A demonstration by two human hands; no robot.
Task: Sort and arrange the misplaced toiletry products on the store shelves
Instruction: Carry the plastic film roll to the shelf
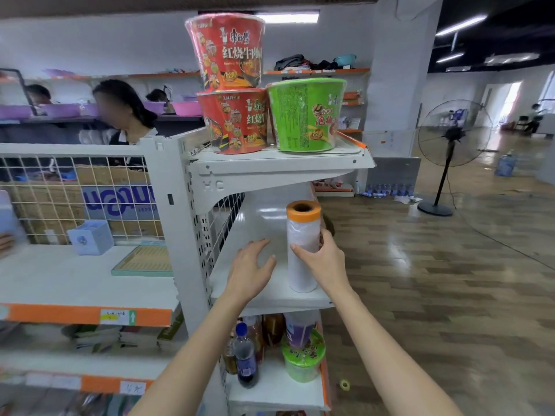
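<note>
A tall white roll with an orange top band [301,244] stands upright near the front right of the white middle end-shelf [255,223]. My right hand [322,261] is wrapped around the roll's middle from the right side. My left hand [250,267] hovers just left of the roll with fingers spread, holding nothing and resting over the bare shelf surface.
Two red noodle cups [231,94] and a green one [306,114] are stacked on the shelf above. Bottles [246,355] and cups sit on the shelf below. A pale blue box [90,237] and flat tray lie on the left shelf. A standing fan [450,139] is at right; a person stands behind the shelving.
</note>
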